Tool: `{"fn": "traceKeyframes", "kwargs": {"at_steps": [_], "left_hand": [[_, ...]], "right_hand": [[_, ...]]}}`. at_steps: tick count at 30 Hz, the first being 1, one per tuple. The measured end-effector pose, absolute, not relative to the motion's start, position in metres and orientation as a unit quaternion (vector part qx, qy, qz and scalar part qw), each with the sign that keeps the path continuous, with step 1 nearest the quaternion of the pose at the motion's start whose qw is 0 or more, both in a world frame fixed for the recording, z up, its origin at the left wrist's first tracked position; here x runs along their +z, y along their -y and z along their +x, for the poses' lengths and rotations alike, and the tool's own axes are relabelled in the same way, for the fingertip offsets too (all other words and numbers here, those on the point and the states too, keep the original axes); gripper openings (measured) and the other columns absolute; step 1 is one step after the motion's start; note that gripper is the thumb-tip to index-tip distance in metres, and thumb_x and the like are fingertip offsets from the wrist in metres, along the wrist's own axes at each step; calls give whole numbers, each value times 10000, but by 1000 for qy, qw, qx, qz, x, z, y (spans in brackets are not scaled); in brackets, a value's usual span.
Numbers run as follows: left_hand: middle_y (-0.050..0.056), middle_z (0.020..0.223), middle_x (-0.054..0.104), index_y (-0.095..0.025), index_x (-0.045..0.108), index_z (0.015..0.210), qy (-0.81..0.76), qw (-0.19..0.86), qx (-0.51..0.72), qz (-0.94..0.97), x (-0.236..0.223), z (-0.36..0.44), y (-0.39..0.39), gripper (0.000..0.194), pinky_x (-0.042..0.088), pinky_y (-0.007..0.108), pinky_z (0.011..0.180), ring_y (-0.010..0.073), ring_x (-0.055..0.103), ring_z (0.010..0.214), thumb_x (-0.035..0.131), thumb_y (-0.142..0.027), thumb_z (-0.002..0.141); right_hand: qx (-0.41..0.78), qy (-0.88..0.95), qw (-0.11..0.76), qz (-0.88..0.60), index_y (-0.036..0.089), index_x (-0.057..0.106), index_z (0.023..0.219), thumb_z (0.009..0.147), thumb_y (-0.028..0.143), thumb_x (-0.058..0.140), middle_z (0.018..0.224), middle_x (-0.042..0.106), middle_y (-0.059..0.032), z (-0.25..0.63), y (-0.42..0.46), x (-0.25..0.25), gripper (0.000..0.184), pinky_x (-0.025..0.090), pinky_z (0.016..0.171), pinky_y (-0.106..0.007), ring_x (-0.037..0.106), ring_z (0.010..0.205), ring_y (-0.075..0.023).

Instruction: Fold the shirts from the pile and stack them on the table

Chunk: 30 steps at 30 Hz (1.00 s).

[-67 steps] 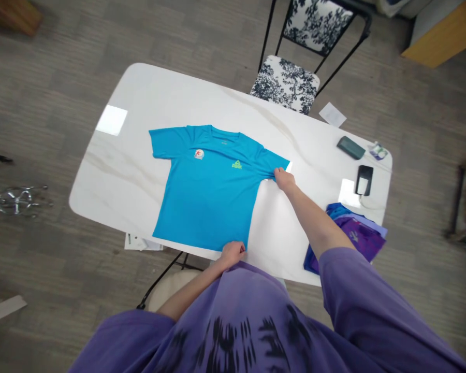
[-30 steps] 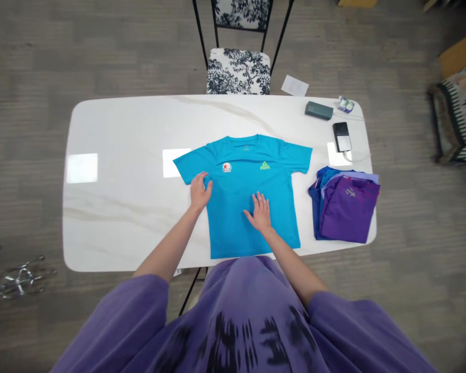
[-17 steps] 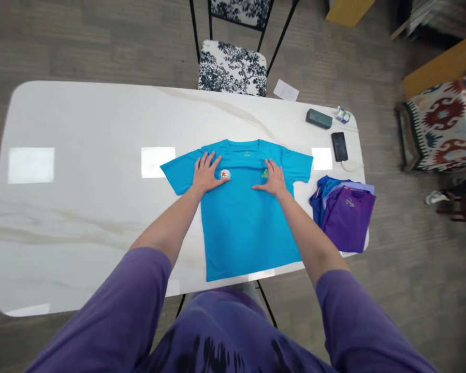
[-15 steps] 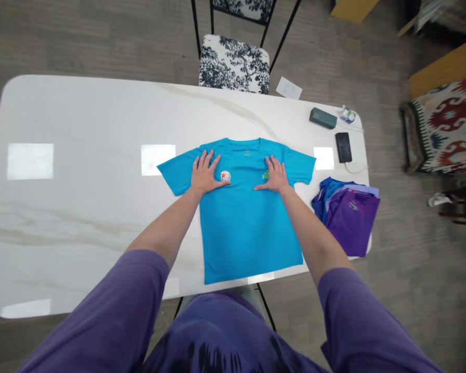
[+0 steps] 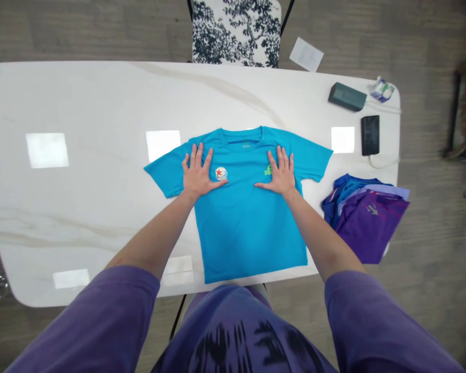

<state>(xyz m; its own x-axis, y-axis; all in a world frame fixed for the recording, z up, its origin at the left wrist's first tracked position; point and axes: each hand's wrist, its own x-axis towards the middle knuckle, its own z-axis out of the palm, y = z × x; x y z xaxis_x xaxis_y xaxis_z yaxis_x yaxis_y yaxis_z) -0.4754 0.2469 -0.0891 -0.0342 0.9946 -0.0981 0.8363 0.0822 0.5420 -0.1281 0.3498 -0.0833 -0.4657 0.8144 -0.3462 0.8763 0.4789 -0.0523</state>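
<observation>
A bright blue T-shirt lies flat, front up, on the white table, its hem at the near edge. My left hand rests flat on the shirt's left chest, fingers spread, beside a round red-and-white badge. My right hand lies flat on the right chest, fingers spread, partly over a green logo. Both hands hold nothing.
A pile of purple and blue garments sits at the table's right edge. Behind it lie a black phone on a cable, a dark green case and a small packet. A floral chair stands across the table.
Both hands went from pulling the shirt's sleeve and hem to lying flat on it, then slid up to the chest. In the last half second they stayed put while my view shifted.
</observation>
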Motion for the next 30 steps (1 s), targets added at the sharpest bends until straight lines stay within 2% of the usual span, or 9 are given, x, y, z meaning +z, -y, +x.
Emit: {"fn": "traceKeyframes", "kwargs": {"at_steps": [5,10,18,23,25,27,28,30], "left_hand": [[126,1882,62,-215,268,1796,-699,225,155,661,-91,-472,-249,1229,-57,625,1372,423,-76,1733,679,-888,852],[131,1884,39,-196,247,1799,-694,232,155,664,-95,-472,-248,1187,-65,649,1362,434,-115,1727,605,-889,904],[70,1885,-40,-242,108,1822,-709,203,85,670,-92,-470,-240,1129,-54,603,1380,365,-172,1728,491,-863,959],[116,1884,-10,-205,97,1819,-703,232,46,670,-70,-475,-238,1241,-16,619,1375,405,-118,1733,510,-924,896],[135,1883,40,-196,129,1817,-695,269,29,667,-55,-484,-237,1191,42,624,1373,414,-44,1737,457,-913,924],[156,1874,124,-198,188,1810,-688,278,35,669,-39,-502,-232,1088,99,623,1367,421,71,1729,411,-859,975],[173,1860,176,-193,226,1800,-692,269,47,669,-32,-515,-227,1041,123,624,1362,428,135,1714,413,-823,993],[223,1800,303,-169,331,1754,-727,235,76,640,-22,-546,-214,944,183,638,1342,447,264,1659,450,-742,1014]], "right_hand": [[-132,-844,135,502,209,45,1814,970,829,556,1876,19,-178,-118,-355,-103,1165,113,1305,-809,-74,1711,-515],[-133,-852,125,490,182,44,1812,986,843,512,1877,-7,-181,-114,-354,-109,1157,58,1305,-818,-108,1707,-520],[-128,-882,9,454,157,118,1805,996,872,419,1878,-78,-183,-112,-343,-111,1121,-71,1321,-762,-51,1723,-466],[-116,-876,55,465,105,181,1788,998,852,448,1870,31,-230,-130,-333,-73,1120,-85,1313,-761,9,1719,-451],[-113,-860,59,493,87,185,1784,1030,799,446,1863,84,-240,-147,-306,-45,1069,-46,1325,-743,48,1712,-445],[-116,-837,45,533,90,228,1774,1073,726,434,1841,186,-250,-167,-255,-18,969,87,1335,-692,159,1683,-436],[-126,-826,40,547,101,290,1755,1091,690,434,1810,277,-255,-177,-219,-7,899,182,1319,-651,252,1645,-428],[-179,-818,59,544,152,520,1627,1105,640,471,1630,550,-235,-193,-135,9,717,357,1224,-547,490,1474,-391]]}}
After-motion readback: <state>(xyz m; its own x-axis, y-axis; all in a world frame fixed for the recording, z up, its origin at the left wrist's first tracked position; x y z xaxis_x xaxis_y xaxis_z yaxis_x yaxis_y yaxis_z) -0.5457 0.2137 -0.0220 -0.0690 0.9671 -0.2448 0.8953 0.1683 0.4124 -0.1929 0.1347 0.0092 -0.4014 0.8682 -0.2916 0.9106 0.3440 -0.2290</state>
